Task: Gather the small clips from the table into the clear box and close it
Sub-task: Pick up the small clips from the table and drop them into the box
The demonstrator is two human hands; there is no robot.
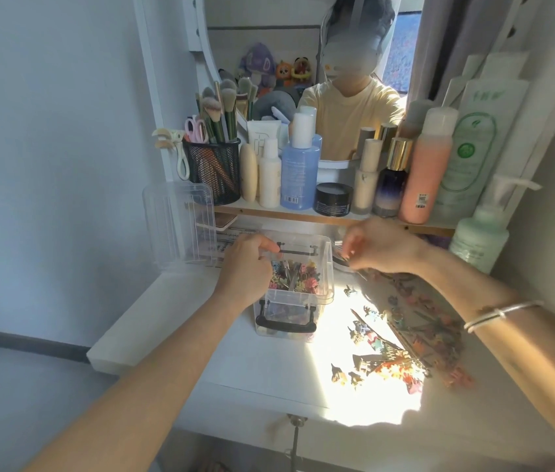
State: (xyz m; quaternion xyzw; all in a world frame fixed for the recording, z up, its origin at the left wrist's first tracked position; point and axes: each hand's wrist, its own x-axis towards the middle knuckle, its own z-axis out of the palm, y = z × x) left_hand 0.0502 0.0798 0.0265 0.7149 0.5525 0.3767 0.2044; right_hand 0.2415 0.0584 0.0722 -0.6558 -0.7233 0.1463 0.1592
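Note:
A clear box (pixel 327 284) with black latches stands open in the middle of the white table, partly filled with small colourful clips (pixel 294 277). My left hand (pixel 245 267) rests on the box's left rim, fingers curled over the edge. Just right of the box my right hand (pixel 381 245) hovers blurred, fingers pinched; whether it holds a clip I cannot tell. Several loose clips (pixel 402 338) lie scattered on the table to the right, under my right forearm. The clear lid (pixel 180 226) leans upright at the back left.
A shelf behind the box carries bottles (pixel 299 172), a black jar (pixel 333 198) and a mesh brush holder (pixel 213 172) below a round mirror. A green pump bottle (pixel 480 233) stands at the right. The table's left edge (pixel 122 321) drops to the floor.

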